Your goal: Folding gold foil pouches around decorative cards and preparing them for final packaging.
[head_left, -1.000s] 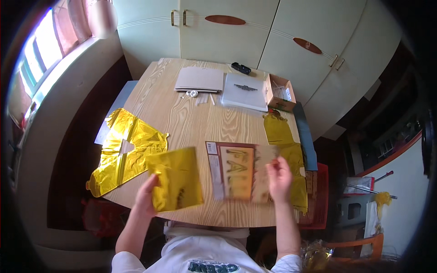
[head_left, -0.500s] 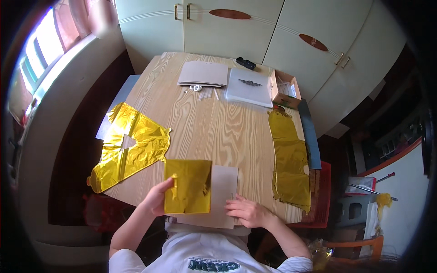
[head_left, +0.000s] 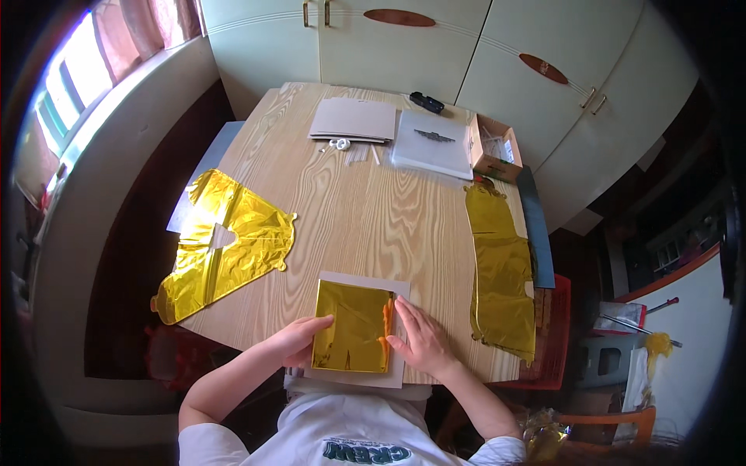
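A folded square of shiny gold foil (head_left: 353,330) lies over a beige cardboard sheet (head_left: 397,376) at the near edge of the table. My left hand (head_left: 299,340) grips the foil's left edge, its thumb on top and the other fingers hidden beneath. Along the right edge rests my right hand (head_left: 421,340), its fingers stretched out and touching the foil's side and the cardboard. To the left is a crumpled gold foil balloon (head_left: 249,248), spread flat with a pale patch at its middle. Another flat gold foil piece (head_left: 501,264) lies at the right edge.
At the back of the wooden table (head_left: 350,210) sit a stack of cardboard sheets (head_left: 353,119), white rings (head_left: 339,144), a pile of clear plastic bags (head_left: 423,147), a black object (head_left: 427,102) and an open box (head_left: 497,159). A red basket (head_left: 556,334) stands beyond the right edge.
The foil square has moved right and now lies over the cardboard. My right hand has shifted from the bare cardboard up to the foil's right edge. My left hand still holds the foil.
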The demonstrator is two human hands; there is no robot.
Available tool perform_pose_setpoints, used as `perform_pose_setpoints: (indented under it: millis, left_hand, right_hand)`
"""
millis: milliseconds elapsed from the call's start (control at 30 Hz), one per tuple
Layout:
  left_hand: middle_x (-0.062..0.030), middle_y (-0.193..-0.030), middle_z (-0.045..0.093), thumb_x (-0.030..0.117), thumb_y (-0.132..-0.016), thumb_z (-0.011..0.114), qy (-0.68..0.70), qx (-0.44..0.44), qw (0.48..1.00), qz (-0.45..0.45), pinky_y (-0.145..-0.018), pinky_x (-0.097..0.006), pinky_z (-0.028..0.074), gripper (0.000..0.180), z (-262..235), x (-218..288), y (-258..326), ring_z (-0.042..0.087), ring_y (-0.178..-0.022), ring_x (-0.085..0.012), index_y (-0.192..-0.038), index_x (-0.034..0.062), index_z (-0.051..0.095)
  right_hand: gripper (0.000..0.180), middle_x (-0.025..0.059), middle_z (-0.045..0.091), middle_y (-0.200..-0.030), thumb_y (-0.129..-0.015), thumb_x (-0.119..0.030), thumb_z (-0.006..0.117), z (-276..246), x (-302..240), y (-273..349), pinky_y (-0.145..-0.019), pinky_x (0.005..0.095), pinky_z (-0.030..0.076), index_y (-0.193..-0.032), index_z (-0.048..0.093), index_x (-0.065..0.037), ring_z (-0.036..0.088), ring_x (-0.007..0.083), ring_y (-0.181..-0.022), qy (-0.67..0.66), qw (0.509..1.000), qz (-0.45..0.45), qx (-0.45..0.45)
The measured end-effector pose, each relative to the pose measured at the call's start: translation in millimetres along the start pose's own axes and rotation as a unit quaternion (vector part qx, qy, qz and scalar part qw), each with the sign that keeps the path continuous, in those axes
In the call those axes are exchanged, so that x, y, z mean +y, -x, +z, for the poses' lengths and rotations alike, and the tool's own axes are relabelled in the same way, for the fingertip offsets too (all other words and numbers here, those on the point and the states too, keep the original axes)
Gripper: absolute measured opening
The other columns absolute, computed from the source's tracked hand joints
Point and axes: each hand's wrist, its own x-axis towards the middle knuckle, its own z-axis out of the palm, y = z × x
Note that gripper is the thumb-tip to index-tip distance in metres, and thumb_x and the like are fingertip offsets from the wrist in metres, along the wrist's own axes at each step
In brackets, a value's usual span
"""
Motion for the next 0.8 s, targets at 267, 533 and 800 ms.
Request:
perform_pose_setpoints:
  millis: [267, 533, 800]
  left_hand:
    - [-0.0206, -0.121, 0.060, 0.037, -0.090, 0.064, -0.651, 0.220, 0.706, 0.172, -0.088, -0.038, 0.050, 0.058, 12.9, 35.0, 46.2, 0.060, -0.111, -0.0325, -0.129, -0.0016, 0.047]
    - [-0.0206, -0.150, 0.035, 0.059, -0.084, 0.061, -0.790, 0.094, 0.468, 0.384, -0.116, -0.056, 0.020, 0.083, 12.1, -2.7, 12.2, 0.027, -0.144, -0.0387, -0.143, 0.0047, 0.041]
    - [-0.0213, -0.153, 0.030, 0.073, -0.079, 0.055, -0.833, 0.113, 0.408, 0.357, -0.116, -0.058, 0.016, 0.100, -9.3, 2.2, 9.6, 0.023, -0.145, -0.0393, -0.147, 0.0030, 0.035]
  right_hand:
    - [0.070, 0.0215, 0.045, -0.142, -0.091, -0.045, 0.060, 0.6, -0.4, -6.4, -0.106, 0.0458, 0.039, -0.138, 0.043, 0.003, 0.046, 0.0354, -0.127, 0.049, 0.998, -0.014, -0.033]
    - [0.082, 0.0221, 0.032, -0.152, -0.090, -0.059, 0.055, 4.9, -3.4, -18.6, -0.117, 0.0515, 0.021, -0.144, 0.038, 0.000, 0.027, 0.0362, -0.142, 0.107, 0.989, -0.007, -0.103]
    - [0.088, 0.0218, 0.028, -0.154, -0.089, -0.066, 0.049, 13.2, -3.9, -23.6, -0.118, 0.0550, 0.014, -0.147, 0.034, -0.001, 0.022, 0.0364, -0.145, 0.130, 0.982, -0.016, -0.135]
